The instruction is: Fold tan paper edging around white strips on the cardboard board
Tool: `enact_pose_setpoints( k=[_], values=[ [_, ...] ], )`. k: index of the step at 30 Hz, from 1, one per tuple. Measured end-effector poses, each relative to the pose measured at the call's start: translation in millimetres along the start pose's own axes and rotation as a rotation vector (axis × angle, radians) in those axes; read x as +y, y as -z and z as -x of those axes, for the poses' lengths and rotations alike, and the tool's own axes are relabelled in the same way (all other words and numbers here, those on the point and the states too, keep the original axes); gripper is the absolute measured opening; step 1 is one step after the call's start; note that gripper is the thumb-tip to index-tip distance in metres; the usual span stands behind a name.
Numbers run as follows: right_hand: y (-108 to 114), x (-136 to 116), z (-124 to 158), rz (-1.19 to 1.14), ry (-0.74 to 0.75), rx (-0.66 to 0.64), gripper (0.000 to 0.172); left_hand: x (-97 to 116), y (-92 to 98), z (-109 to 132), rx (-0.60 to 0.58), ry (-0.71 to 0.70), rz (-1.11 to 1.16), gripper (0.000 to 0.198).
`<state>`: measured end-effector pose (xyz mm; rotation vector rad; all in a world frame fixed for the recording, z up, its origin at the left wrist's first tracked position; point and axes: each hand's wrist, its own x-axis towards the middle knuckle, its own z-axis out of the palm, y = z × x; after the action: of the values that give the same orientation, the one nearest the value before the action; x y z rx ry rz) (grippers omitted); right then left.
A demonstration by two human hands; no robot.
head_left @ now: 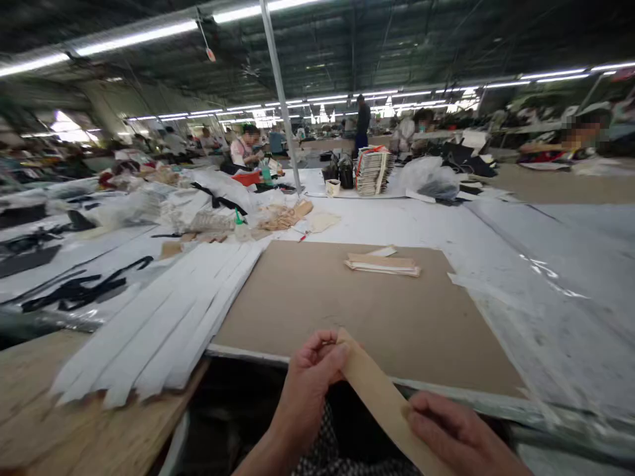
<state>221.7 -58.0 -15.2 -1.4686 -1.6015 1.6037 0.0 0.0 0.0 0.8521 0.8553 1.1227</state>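
Note:
A tan strip of material (380, 396) slants between my two hands, just over the table's front edge. My left hand (315, 377) pinches its upper end between thumb and fingers. Lower down and to the right, my right hand (449, 426) is closed on the strip's edge. Beyond my hands lies a brown board (317, 297). On its far part rests a small stack of tan and white strips (384, 263).
Long white strips (163, 317) fan out at the left, overhanging a wooden board (44, 410). Behind them are a green-tipped bottle (241, 228), plastic bags and scraps. A tied bundle (373, 170) stands by a metal pole (280, 92). Several people sit or stand farther back.

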Motion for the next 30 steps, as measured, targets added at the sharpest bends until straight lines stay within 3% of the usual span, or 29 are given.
enact_pose_setpoints(
  k=[11,20,22,23,27,28,30],
  values=[
    [41,1,4,0.044,-0.019,-0.144,0.038,-9,29.8,14,0.127,0.026,-0.114,0.025],
    [63,14,-15,0.18,-0.009,-0.035,0.039,-18,33.2,4,0.257,0.004,-0.026,0.022],
    [64,22,-24,0.261,0.052,0.068,0.039,-19,33.9,-1,0.273,-0.008,-0.046,0.023],
    [62,26,-29,0.329,0.118,0.186,0.038,-19,33.7,-2,0.286,-0.03,-0.079,0.023],
    [34,27,-41,0.662,0.564,0.796,0.033,-12,26.2,-1,0.298,-0.249,-0.284,0.019],
    [21,23,-42,0.695,0.645,0.81,0.032,-10,22.9,2,0.267,-0.334,-0.339,0.016],
    [-9,14,-42,0.681,0.706,0.68,0.052,-6,16.0,6,0.17,-0.523,-0.459,0.009]
  ],
)
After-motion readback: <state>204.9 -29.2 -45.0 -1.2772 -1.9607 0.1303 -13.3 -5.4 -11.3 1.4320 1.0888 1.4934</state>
